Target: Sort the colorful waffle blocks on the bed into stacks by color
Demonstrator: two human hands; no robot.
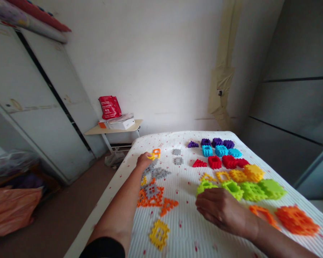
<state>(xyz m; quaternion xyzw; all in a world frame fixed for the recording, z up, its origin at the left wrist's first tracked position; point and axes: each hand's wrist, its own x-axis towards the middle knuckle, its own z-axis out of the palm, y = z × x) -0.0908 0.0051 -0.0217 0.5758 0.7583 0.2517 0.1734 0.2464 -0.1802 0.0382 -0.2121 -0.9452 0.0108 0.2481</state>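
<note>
My left hand (144, 160) reaches to the far left of the bed and pinches a small yellow interlocking building piece (151, 157). Right behind it is an orange window-shaped piece (157, 153); whether the two touch I cannot tell. Grey pieces (160, 173) lie beside the wrist, partly covered by the forearm. My right hand (218, 208) is closed, its fingers curled down just in front of the lime green pieces (233, 189). What those fingers hold, if anything, is hidden. Orange triangular pieces (168, 205) and a yellow window piece (159, 234) lie between the arms.
Sorted rows of purple (217, 142), turquoise (221, 151), red (229, 162), yellow (238, 175) and orange pieces (297, 219) fill the bed's right side. Two grey squares (177, 152) lie mid-bed. A small table (97, 131) bears a red bag (109, 107); wardrobes (40, 89) stand left.
</note>
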